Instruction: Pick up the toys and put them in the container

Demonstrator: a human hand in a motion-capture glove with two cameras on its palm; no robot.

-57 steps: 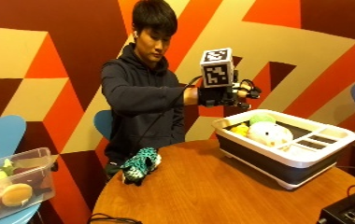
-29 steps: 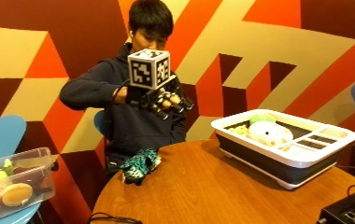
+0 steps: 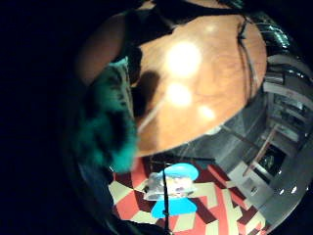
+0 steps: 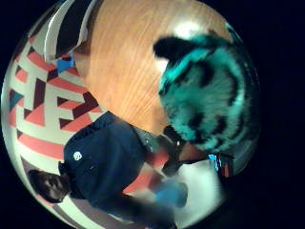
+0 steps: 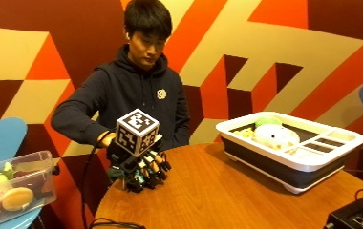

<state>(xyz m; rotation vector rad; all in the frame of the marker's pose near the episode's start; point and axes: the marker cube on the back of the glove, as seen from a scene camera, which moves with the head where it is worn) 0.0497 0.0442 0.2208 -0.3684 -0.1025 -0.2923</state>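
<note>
The gloved right hand (image 5: 144, 171) is down on the fuzzy teal-and-black striped plush toy (image 4: 209, 93) at the round wooden table's (image 5: 232, 200) near edge, well apart from the white-rimmed container (image 5: 296, 160); whether its fingers grip the toy cannot be told.

My outside camera faces the person across the round table (image 5: 232, 195). Both palm cameras sit close above that table's near edge; all share its wooden top (image 3: 205, 98).

Gloved right hand (image 5: 140, 169) lowered at the table edge, fingers (image 5: 158, 168) spread and pointing down
</note>
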